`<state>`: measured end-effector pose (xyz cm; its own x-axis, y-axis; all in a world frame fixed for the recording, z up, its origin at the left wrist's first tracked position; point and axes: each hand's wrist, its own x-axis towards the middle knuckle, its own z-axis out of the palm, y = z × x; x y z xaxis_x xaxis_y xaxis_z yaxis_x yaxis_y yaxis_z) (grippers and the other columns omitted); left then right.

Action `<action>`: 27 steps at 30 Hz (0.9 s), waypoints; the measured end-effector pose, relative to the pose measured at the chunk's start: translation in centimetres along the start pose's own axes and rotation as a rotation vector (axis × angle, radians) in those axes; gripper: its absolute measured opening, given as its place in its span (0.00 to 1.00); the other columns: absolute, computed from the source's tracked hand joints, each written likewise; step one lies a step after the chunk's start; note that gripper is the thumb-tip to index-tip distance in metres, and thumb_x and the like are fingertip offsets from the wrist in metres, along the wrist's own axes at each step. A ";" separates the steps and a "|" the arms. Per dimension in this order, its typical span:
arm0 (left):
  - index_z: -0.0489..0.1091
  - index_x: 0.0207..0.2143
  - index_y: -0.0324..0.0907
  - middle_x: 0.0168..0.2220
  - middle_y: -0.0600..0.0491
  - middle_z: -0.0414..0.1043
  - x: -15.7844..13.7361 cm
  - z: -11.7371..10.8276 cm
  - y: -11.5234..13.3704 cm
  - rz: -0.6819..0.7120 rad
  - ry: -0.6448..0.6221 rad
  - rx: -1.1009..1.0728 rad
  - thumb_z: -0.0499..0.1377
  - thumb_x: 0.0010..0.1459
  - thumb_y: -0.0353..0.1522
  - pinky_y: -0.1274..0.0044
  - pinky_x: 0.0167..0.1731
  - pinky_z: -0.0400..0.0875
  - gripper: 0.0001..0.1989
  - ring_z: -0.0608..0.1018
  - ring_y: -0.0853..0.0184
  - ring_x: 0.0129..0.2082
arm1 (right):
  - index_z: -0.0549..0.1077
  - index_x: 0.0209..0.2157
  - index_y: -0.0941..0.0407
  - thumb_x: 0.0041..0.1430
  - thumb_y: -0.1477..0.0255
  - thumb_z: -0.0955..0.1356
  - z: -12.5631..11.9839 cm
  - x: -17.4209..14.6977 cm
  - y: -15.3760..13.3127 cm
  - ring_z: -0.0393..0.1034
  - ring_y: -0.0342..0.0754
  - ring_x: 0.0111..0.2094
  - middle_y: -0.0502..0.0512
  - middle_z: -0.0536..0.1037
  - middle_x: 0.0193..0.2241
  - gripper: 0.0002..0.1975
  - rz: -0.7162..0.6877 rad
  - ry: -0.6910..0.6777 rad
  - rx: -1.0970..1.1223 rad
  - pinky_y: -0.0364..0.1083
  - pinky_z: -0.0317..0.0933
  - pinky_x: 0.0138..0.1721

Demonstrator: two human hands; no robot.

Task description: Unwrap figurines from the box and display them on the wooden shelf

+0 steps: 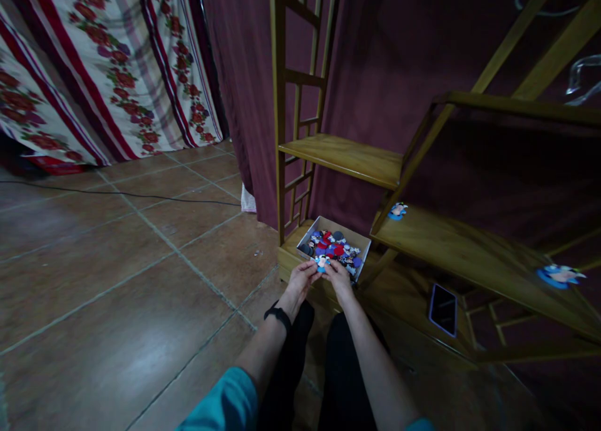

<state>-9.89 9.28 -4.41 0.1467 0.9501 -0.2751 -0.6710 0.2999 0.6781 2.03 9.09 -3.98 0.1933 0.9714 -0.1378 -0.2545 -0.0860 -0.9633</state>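
Observation:
Between my two hands, at the front edge of a shallow box, is a small blue-and-white cartoon figure [322,264]. My left hand [303,279] pinches its left side, and my right hand [338,277] has its fingers closed on the right side. Just beyond them the open cardboard box [364,246] holds many small figure pieces [331,246] in red, purple, black and grey. The box sits on the low shelf. A dark band is around my left wrist.
A similar blue figure [398,210] stands on the wooden shelf [441,243] to the right, and another blue figure [559,275] is farther along it. A phone or tablet [443,309] lies on the lower shelf. A black cable [154,196] crosses the tiled floor.

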 end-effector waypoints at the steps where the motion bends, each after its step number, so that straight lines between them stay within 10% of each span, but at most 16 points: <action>1: 0.72 0.32 0.33 0.29 0.47 0.75 0.0 0.0 0.0 -0.007 0.011 0.000 0.62 0.45 0.22 0.78 0.32 0.72 0.08 0.76 0.69 0.27 | 0.73 0.34 0.57 0.36 0.62 0.72 0.0 0.0 -0.1 0.71 0.47 0.32 0.53 0.76 0.33 0.20 0.009 -0.004 0.014 0.47 0.68 0.33; 27: 0.70 0.32 0.34 0.25 0.50 0.73 -0.8 0.1 0.1 -0.091 0.079 -0.095 0.60 0.48 0.22 0.79 0.31 0.74 0.06 0.76 0.72 0.24 | 0.72 0.36 0.55 0.46 0.71 0.70 -0.8 -1.5 -1.5 0.73 0.46 0.35 0.54 0.78 0.34 0.12 0.187 -0.116 0.209 0.48 0.66 0.41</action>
<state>-9.97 8.52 -4.04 0.1545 0.9087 -0.3877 -0.7237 0.3713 0.5818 2.90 7.63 -2.50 0.0185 0.9627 -0.2699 -0.4677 -0.2303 -0.8533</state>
